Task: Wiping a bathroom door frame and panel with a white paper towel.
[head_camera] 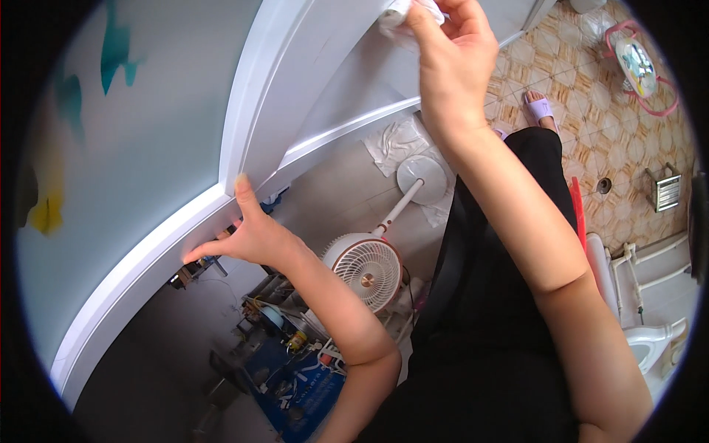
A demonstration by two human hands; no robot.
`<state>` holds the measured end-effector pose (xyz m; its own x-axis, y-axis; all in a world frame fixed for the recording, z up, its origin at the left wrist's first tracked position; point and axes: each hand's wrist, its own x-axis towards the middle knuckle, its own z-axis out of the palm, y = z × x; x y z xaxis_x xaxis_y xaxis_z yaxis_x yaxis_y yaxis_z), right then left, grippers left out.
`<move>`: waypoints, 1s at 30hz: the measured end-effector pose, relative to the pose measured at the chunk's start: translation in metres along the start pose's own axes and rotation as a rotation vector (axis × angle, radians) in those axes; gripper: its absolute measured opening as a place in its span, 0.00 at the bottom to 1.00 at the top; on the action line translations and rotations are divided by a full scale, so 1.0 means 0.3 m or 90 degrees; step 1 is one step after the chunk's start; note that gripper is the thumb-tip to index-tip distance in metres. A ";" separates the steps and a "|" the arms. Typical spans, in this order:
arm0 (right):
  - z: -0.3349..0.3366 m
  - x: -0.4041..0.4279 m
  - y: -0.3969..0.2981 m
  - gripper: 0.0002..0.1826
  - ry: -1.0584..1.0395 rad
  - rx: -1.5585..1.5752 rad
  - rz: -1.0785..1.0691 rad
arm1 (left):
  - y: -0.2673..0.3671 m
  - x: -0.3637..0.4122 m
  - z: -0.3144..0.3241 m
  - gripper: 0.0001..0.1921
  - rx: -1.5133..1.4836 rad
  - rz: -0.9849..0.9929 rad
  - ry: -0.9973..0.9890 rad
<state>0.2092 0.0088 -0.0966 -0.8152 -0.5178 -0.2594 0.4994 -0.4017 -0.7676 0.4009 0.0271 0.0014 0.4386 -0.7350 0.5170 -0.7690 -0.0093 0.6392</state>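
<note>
My right hand (pixel 461 66) is raised at the top of the view and pinches a crumpled white cloth or tissue (pixel 400 15) beside a pale door panel (pixel 382 61). My left hand (pixel 257 235) is spread against the white frame (pixel 166 238) of a frosted glass panel (pixel 166 127). Its thumb points up near the frame's corner, and a fingertip touches the lower edge. Some of its other fingers are partly hidden. Teal and yellow patches colour the glass.
Below my forearms stands a white pedestal fan (pixel 368 271), its round base (pixel 424 180) near a white sheet (pixel 396 141). A blue mat (pixel 302 387) carries cluttered small items. On the patterned tile floor (pixel 587 127) are a small metal stool (pixel 664 190), a pink-framed item (pixel 637 66) and a drain (pixel 604 185).
</note>
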 end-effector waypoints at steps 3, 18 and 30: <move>0.017 -0.069 0.055 0.08 -0.006 -0.155 -0.096 | 0.012 -0.007 0.007 0.66 -0.066 -0.001 -0.013; 0.017 -0.247 0.172 0.05 -0.240 -0.242 -0.038 | -0.019 0.001 -0.002 0.66 -0.072 0.037 0.010; 0.000 -0.275 0.235 0.07 -0.236 -0.296 0.045 | -0.030 0.002 0.003 0.66 -0.007 0.041 0.031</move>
<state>0.3117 0.0232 -0.1294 -0.5864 -0.7937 -0.1617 0.3001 -0.0275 -0.9535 0.4077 0.0260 -0.0045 0.4106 -0.7002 0.5840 -0.7917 0.0440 0.6094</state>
